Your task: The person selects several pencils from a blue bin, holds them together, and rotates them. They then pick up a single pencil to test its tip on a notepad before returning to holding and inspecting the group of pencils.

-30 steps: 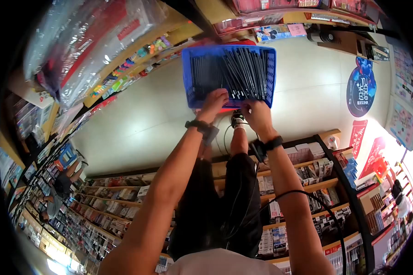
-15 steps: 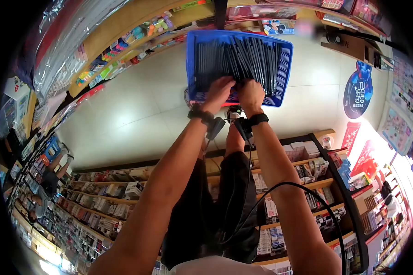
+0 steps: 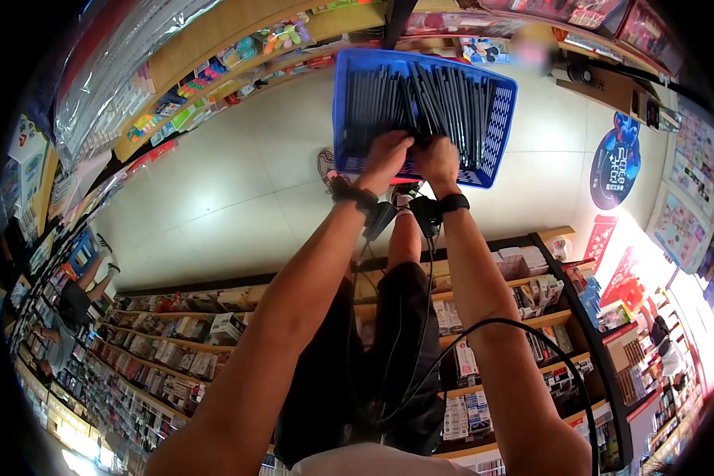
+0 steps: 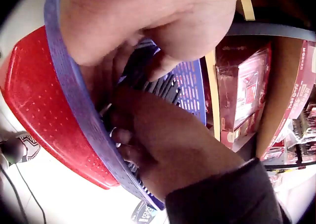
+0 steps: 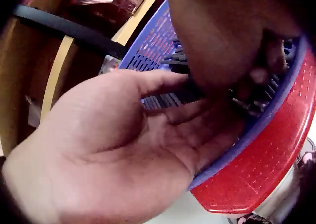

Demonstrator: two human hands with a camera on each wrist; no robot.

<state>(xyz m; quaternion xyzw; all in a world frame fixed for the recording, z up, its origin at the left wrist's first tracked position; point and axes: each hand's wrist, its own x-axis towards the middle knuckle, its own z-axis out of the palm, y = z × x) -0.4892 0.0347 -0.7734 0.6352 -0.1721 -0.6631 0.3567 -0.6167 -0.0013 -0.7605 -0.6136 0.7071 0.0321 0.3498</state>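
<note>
A blue plastic basket (image 3: pixel 500 127) with slotted walls holds many slim black pens (image 3: pixel 377 94), lying side by side lengthwise. Both hands reach over its near rim, close together. My left hand (image 3: pixel 386 157) has its fingers curled on the near ends of the pens in the left part. Right beside it, my right hand (image 3: pixel 438 163) grips pens near the middle; in the right wrist view its thumb and fingers close around dark pens. The hands overlap in the wrist views and hide much of what lies between the fingers.
Under the basket is a red stool (image 4: pixel 54 105). Shelves of stationery stand in front and behind (image 3: pixel 468 357). A shoe (image 3: pixel 325 164) shows on the pale tiled floor (image 3: pixel 230 182). A cable (image 3: pixel 563 357) runs over the right forearm. Another person is at far left.
The hands have come closer together; the right one moved left and further in over the pens. The basket appears slightly higher and to the right in the head view.
</note>
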